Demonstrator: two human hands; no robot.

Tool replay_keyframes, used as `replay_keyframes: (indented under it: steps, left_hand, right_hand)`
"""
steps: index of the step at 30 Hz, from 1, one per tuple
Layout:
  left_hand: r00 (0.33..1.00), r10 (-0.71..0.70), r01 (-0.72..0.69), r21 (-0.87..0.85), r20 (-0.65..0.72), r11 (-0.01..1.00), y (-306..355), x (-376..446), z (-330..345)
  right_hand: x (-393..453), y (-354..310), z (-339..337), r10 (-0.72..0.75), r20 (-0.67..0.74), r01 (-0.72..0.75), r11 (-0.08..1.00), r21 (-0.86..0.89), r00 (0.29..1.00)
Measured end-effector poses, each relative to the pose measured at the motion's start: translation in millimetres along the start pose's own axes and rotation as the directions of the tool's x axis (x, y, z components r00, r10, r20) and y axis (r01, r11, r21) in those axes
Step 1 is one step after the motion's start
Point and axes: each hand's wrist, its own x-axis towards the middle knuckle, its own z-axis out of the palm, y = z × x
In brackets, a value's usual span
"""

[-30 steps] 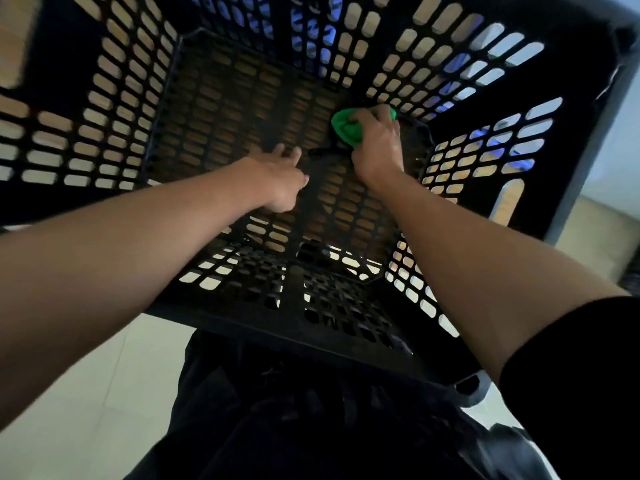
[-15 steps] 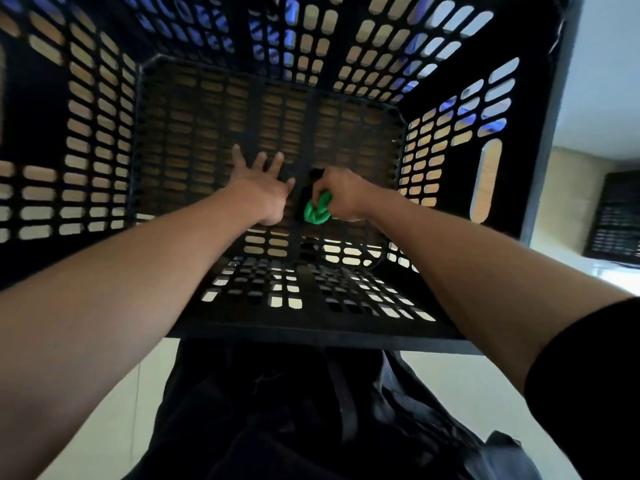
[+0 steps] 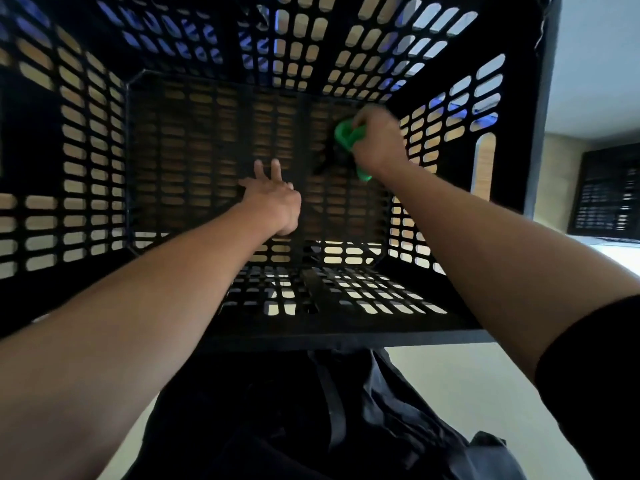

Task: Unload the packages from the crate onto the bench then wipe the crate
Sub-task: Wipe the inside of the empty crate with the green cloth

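I look down into a black slotted plastic crate [image 3: 93,161] with no packages inside it. My right hand [image 3: 379,142] grips a crumpled green cloth [image 3: 346,135] against the crate's floor near the far right corner; part of the cloth sticks out below the wrist. My left hand [image 3: 273,199] presses flat on the middle of the floor, fingers spread and straight. Both forearms reach in over the near rim.
Light wood shows through the crate's slots. Another dark slotted crate [image 3: 606,192] stands at the right edge. Pale floor [image 3: 450,386] and my dark clothing [image 3: 294,417] lie below the near rim.
My right hand has swept the green cloth from the floor's middle, beside the left hand, out to the far right corner. The left hand has stayed pressed on the floor.
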Motion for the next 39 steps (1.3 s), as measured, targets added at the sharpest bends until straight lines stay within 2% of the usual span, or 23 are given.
replay_keyframes:
  steps: [1,2,6,9,12,16,23,28,30,32,34,36,38,39]
  left_hand:
    - [1.0,-0.004,0.004,-0.005,-0.001,1.0,0.9,0.2,-0.1]
    - [1.0,-0.007,0.007,-0.007,-0.003,1.0,1.9,0.9,0.3]
    - [1.0,-0.012,0.012,-0.017,-0.016,1.0,4.0,5.2,5.4]
    - [1.0,-0.009,0.009,-0.019,-0.012,1.0,5.6,6.5,6.4]
    - [1.0,-0.002,0.002,0.002,-0.028,1.0,8.9,5.0,3.6]
    - [0.996,0.052,-0.048,0.064,-0.067,0.997,6.3,-0.1,0.1]
    - [0.997,0.071,-0.067,0.112,-0.029,0.991,2.3,-3.2,-6.4]
    - [0.997,0.082,-0.08,0.112,-0.012,0.99,-4.8,-2.9,-5.1]
    - [0.997,0.083,-0.082,0.11,-0.005,0.991,-11.3,-3.6,-2.8]
    - [0.994,0.105,-0.104,0.109,0.0,0.989,-22.3,-7.2,0.1]
    - [0.993,0.114,-0.114,0.094,-0.002,0.989,-38.4,-13.8,4.1]
    - [0.998,0.068,-0.066,0.079,-0.018,0.995,-57.1,-18.6,9.3]
    - [1.0,-0.008,0.009,0.079,-0.014,0.997,-74.2,-22.4,15.9]
    - [0.999,-0.037,0.036,0.068,0.01,0.997,-79.8,-24.0,18.6]
  right_hand:
    - [9.3,3.8,-3.5,-0.002,-0.078,0.002,1.0,-0.006,0.997]
    - [18.5,8.3,-4.8,-0.003,-0.096,-0.001,0.999,-0.036,0.995]
    - [32.6,31.5,10.6,0.018,0.068,-0.003,0.976,-0.218,0.998]
    - [26.8,36.8,18.8,0.072,0.017,-0.068,0.984,-0.163,0.997]
    - [11.9,29.3,23.9,0.193,-0.042,-0.196,0.976,-0.093,0.98]
    - [-24.1,30.4,45.1,0.267,0.005,-0.265,0.957,-0.123,0.964]
    - [-49.4,36.9,52.1,0.256,0.239,-0.181,0.938,-0.297,0.937]
    - [-59.8,37.3,54.7,0.215,0.442,-0.006,0.904,-0.427,0.871]
    - [-64.5,36.1,53.9,0.176,0.514,0.077,0.898,-0.434,0.84]
    - [-62.7,32.6,44.9,0.154,0.535,0.087,0.913,-0.398,0.831]
    - [-54.1,27.7,30.5,0.124,0.458,0.026,0.951,-0.309,0.88]
    - [-43.9,24.9,15.7,0.103,0.256,-0.076,0.99,-0.115,0.961]
    - [-30.9,24.1,7.0,0.033,0.03,-0.034,0.999,0.037,0.999]
    - [-23.3,23.2,5.2,-0.014,-0.035,0.016,0.998,0.057,0.999]
